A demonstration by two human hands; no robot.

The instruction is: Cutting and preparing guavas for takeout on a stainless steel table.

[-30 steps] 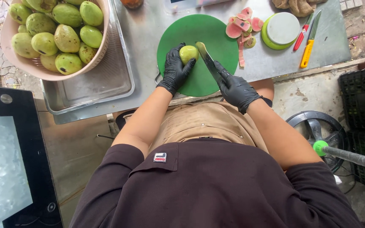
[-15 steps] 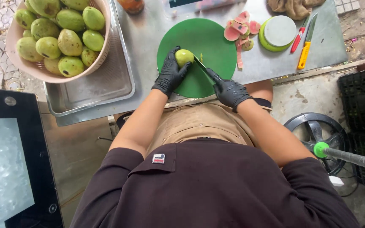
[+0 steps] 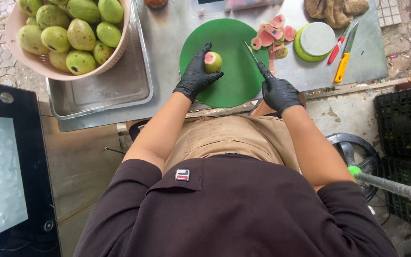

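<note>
My left hand (image 3: 195,75), in a black glove, holds a green fruit (image 3: 213,61) with a pink cut face on the round green cutting board (image 3: 224,88). My right hand (image 3: 278,92), also gloved in black, grips a knife (image 3: 251,52) whose blade points away over the board, to the right of the fruit and apart from it. Several pink cut slices (image 3: 273,36) lie at the board's far right edge.
A beige bowl (image 3: 14,28) of several green fruits stands in a steel tray (image 3: 105,93) at the left. A green-rimmed lid (image 3: 316,41), a red tool (image 3: 336,48), an orange-handled knife (image 3: 346,61) and a brown cloth (image 3: 336,9) lie at the right. Black crates (image 3: 405,128) stand lower right.
The knife has come off the fruit and moved to the right. The fruit now shows a pink cut face, and my left hand has turned it on the board.
</note>
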